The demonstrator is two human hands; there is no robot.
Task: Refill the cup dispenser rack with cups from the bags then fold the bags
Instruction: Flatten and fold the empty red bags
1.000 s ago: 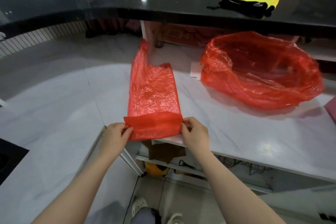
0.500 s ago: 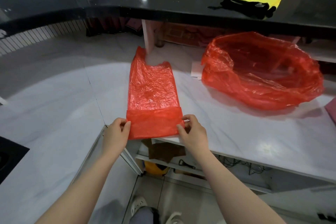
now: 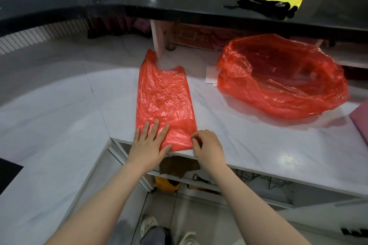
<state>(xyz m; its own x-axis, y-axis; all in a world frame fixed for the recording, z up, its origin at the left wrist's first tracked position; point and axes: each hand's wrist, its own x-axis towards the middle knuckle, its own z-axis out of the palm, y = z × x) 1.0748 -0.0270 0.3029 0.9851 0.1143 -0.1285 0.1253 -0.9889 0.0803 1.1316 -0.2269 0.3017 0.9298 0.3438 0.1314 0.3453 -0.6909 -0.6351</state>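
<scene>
Pressing flat bag (image 3: 164,101) — left hand (image 3: 148,145), right hand (image 3: 207,147) pinching.

Single head-worn wide-angle view; I see it looking forward and down, close over the white counter (image 3: 249,145) edge, both forearms entering from below. No second view overlaps.

Evenly bright, lit from overhead. Soft white glare patches on the pale tabletop (image 3: 258,145) at near right and left of centre; small hot reflections along the glossy black upper counter (image 3: 179,2). Faint shadow under the crumpled red bag (image 3: 282,77). Strong wide-angle bending toward the edges. Sharp at centre, slightly smeared in the lower corners.
</scene>
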